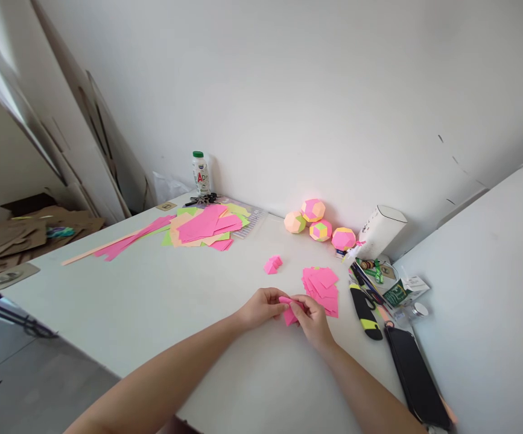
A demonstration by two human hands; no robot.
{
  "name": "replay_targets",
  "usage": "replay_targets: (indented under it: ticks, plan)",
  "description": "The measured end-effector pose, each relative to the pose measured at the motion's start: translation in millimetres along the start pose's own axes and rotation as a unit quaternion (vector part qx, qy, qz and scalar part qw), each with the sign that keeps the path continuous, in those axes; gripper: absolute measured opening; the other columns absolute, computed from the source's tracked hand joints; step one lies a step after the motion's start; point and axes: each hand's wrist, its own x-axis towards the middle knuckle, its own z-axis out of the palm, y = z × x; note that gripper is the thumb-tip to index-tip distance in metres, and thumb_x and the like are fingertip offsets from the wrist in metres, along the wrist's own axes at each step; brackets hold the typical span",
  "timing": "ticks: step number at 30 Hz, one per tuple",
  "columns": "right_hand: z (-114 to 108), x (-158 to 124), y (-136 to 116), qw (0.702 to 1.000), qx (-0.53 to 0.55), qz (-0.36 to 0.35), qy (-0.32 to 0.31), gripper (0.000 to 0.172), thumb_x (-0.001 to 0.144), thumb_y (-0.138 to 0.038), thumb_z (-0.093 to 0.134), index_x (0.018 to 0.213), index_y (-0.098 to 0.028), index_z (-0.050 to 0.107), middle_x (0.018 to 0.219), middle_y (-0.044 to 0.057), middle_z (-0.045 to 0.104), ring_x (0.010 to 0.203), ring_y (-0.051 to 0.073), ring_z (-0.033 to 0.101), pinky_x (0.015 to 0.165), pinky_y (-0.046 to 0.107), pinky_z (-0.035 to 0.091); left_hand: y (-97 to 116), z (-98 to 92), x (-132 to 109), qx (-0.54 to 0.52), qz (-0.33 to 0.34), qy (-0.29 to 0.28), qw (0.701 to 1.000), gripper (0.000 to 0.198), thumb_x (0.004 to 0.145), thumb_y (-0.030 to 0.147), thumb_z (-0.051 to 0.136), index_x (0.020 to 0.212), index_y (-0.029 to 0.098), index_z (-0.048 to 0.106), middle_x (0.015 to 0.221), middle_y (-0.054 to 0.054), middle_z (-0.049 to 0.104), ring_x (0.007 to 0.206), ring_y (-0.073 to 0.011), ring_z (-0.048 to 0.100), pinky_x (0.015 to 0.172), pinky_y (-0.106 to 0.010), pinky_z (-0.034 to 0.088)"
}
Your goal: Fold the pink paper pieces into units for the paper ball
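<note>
Between my two hands, just above the white table, is a piece of pink paper (291, 316) with folds in it. My left hand (265, 306) pinches its left side between thumb and fingers. On the other side my right hand (310, 316) grips it, the thumb lying across its front. Fingers cover parts of the paper, so its full shape is hidden. A small folded pink paper piece (272, 264) rests on the table just beyond my hands. Right of that lies a loose stack of pink paper sheets (324, 288), close to my right hand.
Several multicoloured paper balls (313, 210) sit against the wall. A white box (381, 232), a black-and-yellow cutter (365, 310) and a black case (417, 377) line the right side. Coloured paper sheets (204, 223) and a bottle (201, 175) occupy the back left of the table (152, 301).
</note>
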Motion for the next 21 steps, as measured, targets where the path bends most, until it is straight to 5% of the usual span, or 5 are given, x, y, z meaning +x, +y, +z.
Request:
replay_targets:
  ticks: [21]
  plan:
    - [0.6,-2.0,-0.5,0.999,0.044,0.026,-0.011,0.024,0.079,-0.04,0.061,0.083,-0.017,0.07,0.061,0.001,0.06,0.046,0.013,0.054,0.04,0.024,0.046,-10.2,0.1,3.3,-0.025,0.027,0.032,0.999,0.033,0.07,0.044,0.067,0.078,0.013,0.061,0.066,-0.001,0.06,0.055,-0.0099,0.052,0.054,-0.024,0.042]
